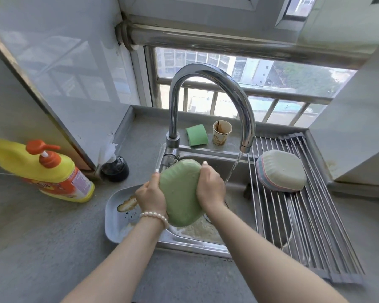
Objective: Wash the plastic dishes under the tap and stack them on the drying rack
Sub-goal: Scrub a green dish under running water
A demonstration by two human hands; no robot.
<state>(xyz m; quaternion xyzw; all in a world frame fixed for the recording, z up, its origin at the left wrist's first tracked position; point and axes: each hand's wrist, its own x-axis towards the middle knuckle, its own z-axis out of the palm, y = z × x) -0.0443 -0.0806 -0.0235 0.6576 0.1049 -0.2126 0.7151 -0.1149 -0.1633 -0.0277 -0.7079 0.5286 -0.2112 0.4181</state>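
I hold a green plastic dish (182, 193) over the sink (206, 239), its wet underside facing me. My left hand (150, 196) grips its left edge and my right hand (210, 186) grips its right edge. Water runs from the spout of the curved steel tap (214, 75), falling just right of the dish. On the roll-up drying rack (304, 219) across the sink's right half lies a stack of upside-down dishes (281, 170), white on top. A grey-blue dish (116, 215) with brown sauce stains sits at the sink's left edge.
A yellow detergent bottle (50, 171) with an orange pump lies on the counter at left. A dark bottle (115, 168) stands by the wall corner. Behind the tap are a green sponge (196, 134) and a stained paper cup (221, 132). A window with bars lies beyond.
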